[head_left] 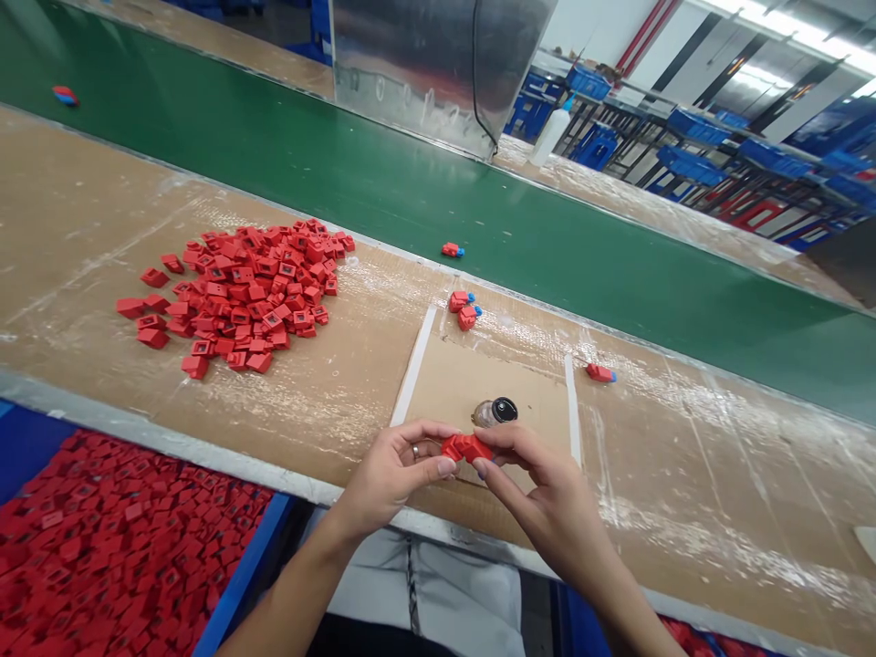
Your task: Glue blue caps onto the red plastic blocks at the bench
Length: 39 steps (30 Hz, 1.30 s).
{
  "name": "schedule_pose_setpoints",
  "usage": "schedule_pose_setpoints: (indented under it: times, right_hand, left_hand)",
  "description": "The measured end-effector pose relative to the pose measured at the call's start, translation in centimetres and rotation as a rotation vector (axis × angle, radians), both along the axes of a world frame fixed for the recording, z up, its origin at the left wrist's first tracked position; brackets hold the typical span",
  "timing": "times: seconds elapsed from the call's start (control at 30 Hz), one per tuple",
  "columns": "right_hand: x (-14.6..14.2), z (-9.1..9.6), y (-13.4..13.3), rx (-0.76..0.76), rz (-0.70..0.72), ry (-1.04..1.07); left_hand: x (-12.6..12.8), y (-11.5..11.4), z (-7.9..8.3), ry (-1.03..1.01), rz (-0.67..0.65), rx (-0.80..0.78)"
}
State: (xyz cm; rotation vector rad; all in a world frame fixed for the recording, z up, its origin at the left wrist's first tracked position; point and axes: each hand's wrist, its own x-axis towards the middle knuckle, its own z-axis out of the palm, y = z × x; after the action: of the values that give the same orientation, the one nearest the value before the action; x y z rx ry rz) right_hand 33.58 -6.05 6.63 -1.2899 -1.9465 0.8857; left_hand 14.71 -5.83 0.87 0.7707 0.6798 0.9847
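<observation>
Our left hand [390, 467] and right hand [547, 484] clamped a red housing [466, 447] over the cardboard [526, 388], with two blue-tipped pieces [466, 317] done beyond it and a red heap [246, 292] left to its left.

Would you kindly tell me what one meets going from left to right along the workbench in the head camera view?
Pile of red parts → left hand → red part held between both hands → right hand → lone red part with a blue end

Small red plastic part [466, 448], angular and matte, lying roughly level, pinched between the left hand [390, 474] and right hand [547, 497]
</observation>
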Motion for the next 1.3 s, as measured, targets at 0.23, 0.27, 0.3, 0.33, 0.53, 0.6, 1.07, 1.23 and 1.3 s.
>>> schedule_pose_setpoints:
  times: [0.23,0.27,0.3,0.33,0.53,0.6,1.07,1.23,1.3]
  right_hand:
    - [-0.3,-0.4,-0.5,-0.030,0.029,-0.004]
    - [-0.3,-0.5,-0.6,-0.039,0.039,-0.001]
    - [-0.2,-0.6,-0.7,-0.047,0.050,0.000]
    - [-0.2,-0.7,-0.7,-0.054,0.060,0.001]
    - [-0.4,-1.2,-1.0,-0.040,0.078,0.000]
    - [-0.4,-1.2,-1.0,-0.033,0.077,0.006]
    - [0.1,-2.6,-2.1,0.058,-0.088,0.092]
    - [0.2,-2.7,-2.1,0.076,-0.053,0.113]
    - [0.3,-2.8,-2.0,0.056,-0.019,0.102]
  left_hand:
    - [0.0,0.0,-0.4,0.070,0.032,-0.028]
    - [0.0,0.0,-0.4,0.077,0.029,-0.028]
    - [0.0,-0.1,-0.3,0.085,0.025,-0.030]
    - [0.0,-0.1,-0.3,0.092,0.021,-0.033]
    - [0.0,-0.3,-0.3,0.109,0.022,-0.039]
    - [0.0,-0.3,-0.2,0.114,0.026,-0.041]
    - [0.2,-0.2,0.4,0.250,-0.103,-0.018]
    - [0.1,0.0,0.5,0.271,-0.164,0.017]
    - [0.0,-0.1,0.4,0.272,-0.177,0.037]
